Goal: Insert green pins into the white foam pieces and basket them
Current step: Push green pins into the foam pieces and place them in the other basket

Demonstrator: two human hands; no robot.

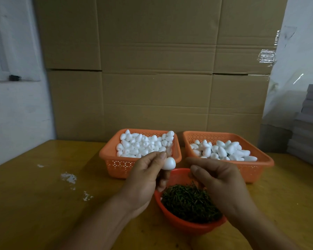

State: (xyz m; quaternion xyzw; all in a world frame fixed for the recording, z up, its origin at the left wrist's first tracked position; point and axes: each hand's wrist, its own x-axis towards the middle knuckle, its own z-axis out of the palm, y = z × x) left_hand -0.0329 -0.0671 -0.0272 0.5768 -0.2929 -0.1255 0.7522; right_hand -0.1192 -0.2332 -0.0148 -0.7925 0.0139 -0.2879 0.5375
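My left hand (146, 175) pinches one white egg-shaped foam piece (169, 163) between thumb and fingers, above the far rim of the round orange bowl (186, 227). That bowl is heaped with green pins (190, 201). My right hand (218, 179) hovers over the bowl's right side with fingers curled; whether they pinch a pin is hidden. Two orange baskets stand behind: the left basket (116, 166) is piled with plain foam pieces, the right basket (257, 170) holds several foam pieces in its middle.
The wooden table (43, 204) carries white foam crumbs (69, 177) at the left. A wall of cardboard boxes (157, 69) rises behind the baskets. Stacked grey boards (309, 127) and a plastic sheet stand at the right edge.
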